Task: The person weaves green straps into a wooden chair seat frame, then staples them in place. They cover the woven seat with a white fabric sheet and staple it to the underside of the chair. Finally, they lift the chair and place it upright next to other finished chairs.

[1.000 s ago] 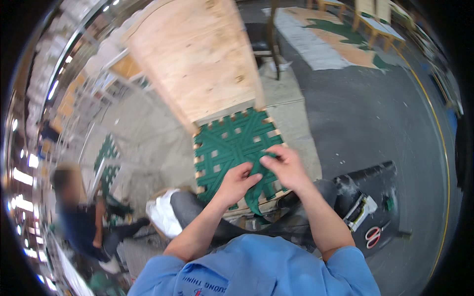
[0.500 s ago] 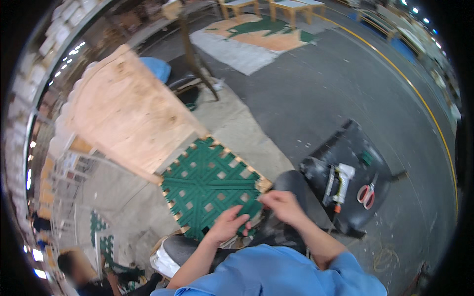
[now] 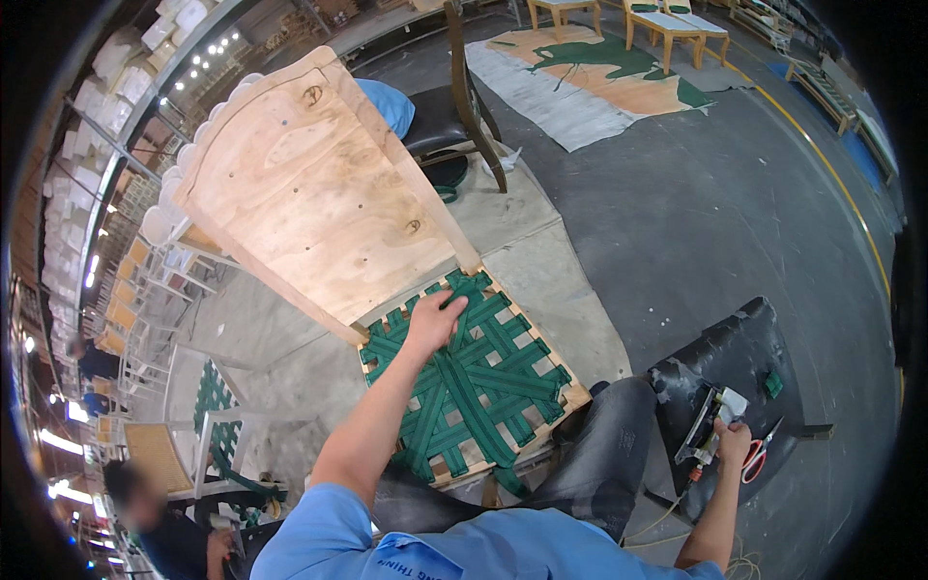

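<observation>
A wooden chair frame with a plywood back (image 3: 319, 184) lies before me, its seat woven with green webbing (image 3: 517, 391). My left hand (image 3: 433, 321) is closed on a webbing strap (image 3: 471, 287) by the seat's far edge, near the chair back. The strap runs diagonally over the weave, and a loose end (image 3: 510, 480) hangs past the near edge. Off to the right, my right hand (image 3: 732, 443) is wrapped round the handle of a staple gun (image 3: 703, 425) with a hose attached. The gun rests on a black padded seat (image 3: 725, 348).
Red-handled scissors (image 3: 753, 462) and a green scrap (image 3: 773, 385) lie on the black seat. A dark chair (image 3: 469, 106) with a blue cloth (image 3: 389, 104) stands behind the frame. Lower left, a person (image 3: 164, 522) sits beside a white chair frame (image 3: 208, 416). Pale wooden chairs (image 3: 667, 29) stand far back.
My left hand has moved from the seat's near edge to its far edge, drawing the strap across. My right hand has left the seat corner and taken hold of the staple gun. The view has shifted.
</observation>
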Demonstrator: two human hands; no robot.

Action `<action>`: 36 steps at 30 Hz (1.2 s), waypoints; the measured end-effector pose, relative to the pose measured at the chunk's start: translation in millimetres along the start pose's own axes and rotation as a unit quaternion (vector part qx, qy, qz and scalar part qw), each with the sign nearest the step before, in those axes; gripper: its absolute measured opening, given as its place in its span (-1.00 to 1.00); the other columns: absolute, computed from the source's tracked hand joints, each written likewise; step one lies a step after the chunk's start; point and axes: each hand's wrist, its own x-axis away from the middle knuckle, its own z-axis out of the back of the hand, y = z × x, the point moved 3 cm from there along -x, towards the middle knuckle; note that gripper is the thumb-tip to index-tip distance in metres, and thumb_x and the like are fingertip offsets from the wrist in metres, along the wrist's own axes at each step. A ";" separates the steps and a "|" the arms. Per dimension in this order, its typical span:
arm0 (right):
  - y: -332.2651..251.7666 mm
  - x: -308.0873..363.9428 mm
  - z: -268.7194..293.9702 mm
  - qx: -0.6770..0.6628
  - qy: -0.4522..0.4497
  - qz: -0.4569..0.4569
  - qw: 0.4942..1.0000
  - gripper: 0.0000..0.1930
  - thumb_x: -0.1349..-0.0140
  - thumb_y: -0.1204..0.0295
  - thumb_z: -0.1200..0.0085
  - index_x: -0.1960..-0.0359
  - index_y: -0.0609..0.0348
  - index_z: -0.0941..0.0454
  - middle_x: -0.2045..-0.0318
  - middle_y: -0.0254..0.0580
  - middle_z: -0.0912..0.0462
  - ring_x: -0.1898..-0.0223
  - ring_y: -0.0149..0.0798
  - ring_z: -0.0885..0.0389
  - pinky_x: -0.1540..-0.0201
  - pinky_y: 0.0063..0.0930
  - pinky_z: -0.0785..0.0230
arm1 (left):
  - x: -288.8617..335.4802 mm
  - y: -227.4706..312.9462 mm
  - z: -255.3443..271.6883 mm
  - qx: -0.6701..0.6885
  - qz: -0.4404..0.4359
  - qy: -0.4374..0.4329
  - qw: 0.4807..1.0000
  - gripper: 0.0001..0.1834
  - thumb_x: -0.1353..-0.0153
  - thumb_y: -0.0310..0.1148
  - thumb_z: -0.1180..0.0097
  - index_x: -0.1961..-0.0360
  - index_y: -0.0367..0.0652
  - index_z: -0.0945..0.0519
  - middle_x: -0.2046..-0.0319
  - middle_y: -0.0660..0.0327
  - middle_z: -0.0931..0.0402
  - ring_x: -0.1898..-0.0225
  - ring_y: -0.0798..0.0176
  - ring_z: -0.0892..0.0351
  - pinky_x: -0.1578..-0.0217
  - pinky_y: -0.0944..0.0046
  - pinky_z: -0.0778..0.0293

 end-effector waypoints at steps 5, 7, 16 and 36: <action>-15.8 5.9 -14.5 0.012 -0.038 -0.024 0.999 -0.53 0.02 0.28 -0.51 0.25 0.40 -0.57 0.28 0.03 -0.67 0.23 -0.08 -0.60 0.11 -0.20 -0.43 | -82.3 -34.9 3.0 -0.126 0.016 0.046 0.991 -0.57 -0.35 -0.04 -0.22 -0.01 -0.16 -0.72 0.62 0.17 -0.61 0.66 0.27 -0.58 0.55 0.18 -0.49; -25.7 5.9 -36.6 -0.052 -0.074 -0.012 0.996 -0.59 0.03 0.34 -0.47 0.30 0.39 -0.55 0.34 -0.01 -0.66 0.27 -0.10 -0.58 0.12 -0.21 -0.42 | -100.9 -59.6 26.1 -0.233 -0.056 0.115 0.964 -0.57 -0.34 -0.01 -0.19 0.01 -0.12 -0.74 0.59 0.15 -0.65 0.60 0.20 -0.64 0.46 0.13 -0.54; -76.6 10.2 -17.7 -0.323 -0.056 0.041 0.944 -0.50 0.04 0.58 -0.17 -0.05 0.20 -0.51 0.20 -0.28 -0.55 0.40 -0.29 -0.55 0.36 -0.38 -0.41 | -161.8 -88.7 -0.6 -0.183 -0.072 0.135 0.971 -0.60 -0.34 -0.07 -0.20 0.17 -0.25 -0.74 0.54 0.04 -0.64 0.63 0.07 -0.61 0.42 0.04 -0.55; -477.9 147.0 -172.8 -0.067 -0.290 0.751 0.589 -0.09 0.10 0.38 -0.50 -0.41 -0.14 -0.41 -0.12 -0.12 -0.54 0.00 0.02 -0.67 -0.01 -0.13 -0.56 | -164.0 -113.4 -13.5 -0.136 -0.057 0.192 0.970 -0.63 -0.35 -0.09 -0.19 0.01 -0.11 -0.75 0.33 0.07 -0.76 0.21 0.03 -0.76 0.13 0.11 -0.58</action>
